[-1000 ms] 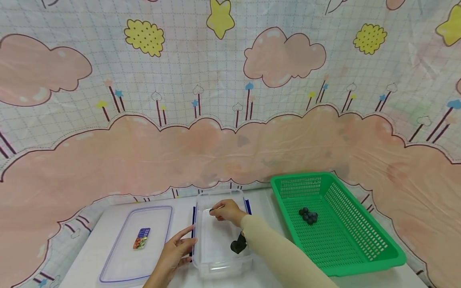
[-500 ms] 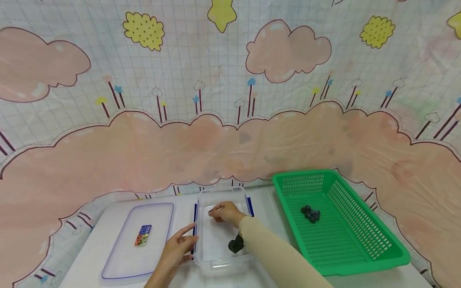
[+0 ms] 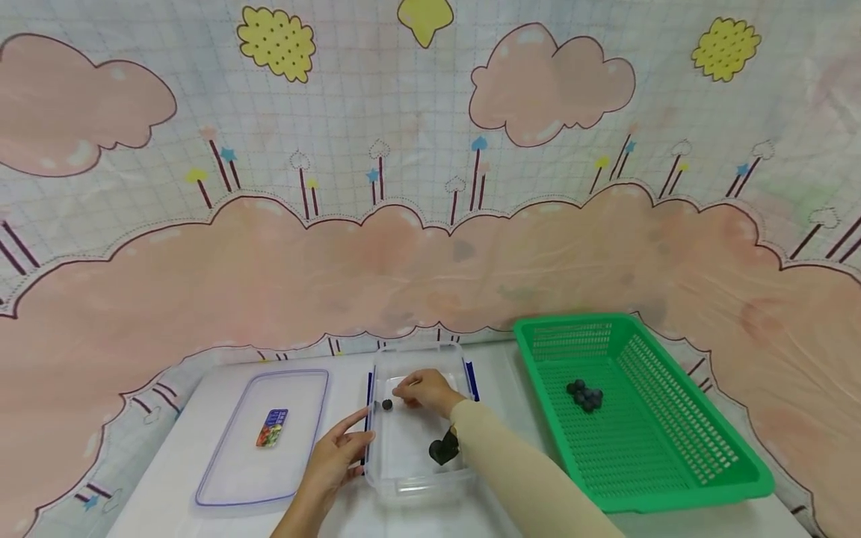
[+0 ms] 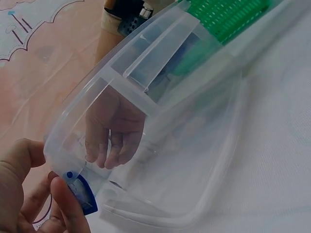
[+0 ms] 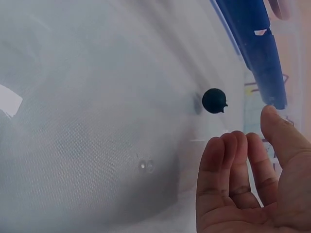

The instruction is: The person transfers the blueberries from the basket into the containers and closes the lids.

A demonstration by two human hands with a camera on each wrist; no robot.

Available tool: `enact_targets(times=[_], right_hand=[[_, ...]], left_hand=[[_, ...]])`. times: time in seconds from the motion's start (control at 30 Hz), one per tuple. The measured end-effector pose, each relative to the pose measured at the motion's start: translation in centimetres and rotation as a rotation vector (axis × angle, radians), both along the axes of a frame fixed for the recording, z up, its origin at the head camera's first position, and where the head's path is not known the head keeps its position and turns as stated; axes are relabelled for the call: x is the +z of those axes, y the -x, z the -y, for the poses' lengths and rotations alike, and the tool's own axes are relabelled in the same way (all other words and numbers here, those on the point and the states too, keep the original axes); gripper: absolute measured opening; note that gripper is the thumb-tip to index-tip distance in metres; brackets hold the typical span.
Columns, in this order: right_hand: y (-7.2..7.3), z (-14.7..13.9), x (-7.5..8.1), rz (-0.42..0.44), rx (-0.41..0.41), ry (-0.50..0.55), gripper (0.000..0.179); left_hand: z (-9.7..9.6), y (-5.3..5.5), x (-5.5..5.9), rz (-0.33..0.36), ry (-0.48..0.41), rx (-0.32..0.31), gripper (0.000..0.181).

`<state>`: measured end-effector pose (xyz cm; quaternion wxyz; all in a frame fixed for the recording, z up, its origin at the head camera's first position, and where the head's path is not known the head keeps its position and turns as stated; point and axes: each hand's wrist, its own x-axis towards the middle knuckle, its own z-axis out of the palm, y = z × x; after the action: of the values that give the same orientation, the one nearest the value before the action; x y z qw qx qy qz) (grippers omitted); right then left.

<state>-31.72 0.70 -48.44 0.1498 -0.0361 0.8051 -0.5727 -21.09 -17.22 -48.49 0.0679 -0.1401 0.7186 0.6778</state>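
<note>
A blueberry [image 3: 386, 404] lies near the left wall inside the clear plastic box [image 3: 403, 486]; its small crown shows on the dark blueberry [image 5: 214, 100] in the right wrist view. Just right of it, over the box floor, my right hand [image 3: 427, 391] has loosely bent fingers with nothing between them; the right hand [image 5: 243, 184] also appears from the palm side. My left hand [image 3: 334, 456] rests against the box's left side, its fingers spread. The left wrist view has fingertips [image 4: 34, 151] at the rim and others beside a blue latch [image 4: 83, 194].
A green perforated basket [image 3: 662, 501] on the right holds several blueberries [image 3: 585, 396]. On the left a clear lid [image 3: 229, 471] with a blue seal and a fruit label [image 3: 272, 428] lies on the white table [image 3: 168, 463]. A printed cloth [image 3: 403, 276] hangs behind.
The right hand has let go of the blueberry, which now sits in the box, and has drawn slightly to the right. The left hand stays at the box's side. The head view has tilted down a little.
</note>
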Motion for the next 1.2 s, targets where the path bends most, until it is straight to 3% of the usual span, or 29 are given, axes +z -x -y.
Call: enact_targets(times=[0.13, 0.4, 0.93, 1.2], right_hand=[[-0.04, -0.16, 0.32, -0.016, -0.009, 0.016, 0.021], [-0.82, 0.22, 0.01, 0.001, -0.014, 0.021, 0.02], [-0.71, 0.55, -0.29, 0.006, -0.01, 0.062, 0.023], [-0.39, 0.39, -0.09, -0.007, -0.013, 0.103, 0.024]], left_hand=[[-0.11, 0.14, 0.13, -0.005, -0.003, -0.008, 0.052], [0.26, -0.59, 0.25, 0.01, 0.017, -0.025, 0.054], [0.74, -0.59, 0.22, 0.037, 0.026, -0.035, 0.057], [0.5, -0.71, 0.72, 0.038, 0.041, -0.016, 0.055]])
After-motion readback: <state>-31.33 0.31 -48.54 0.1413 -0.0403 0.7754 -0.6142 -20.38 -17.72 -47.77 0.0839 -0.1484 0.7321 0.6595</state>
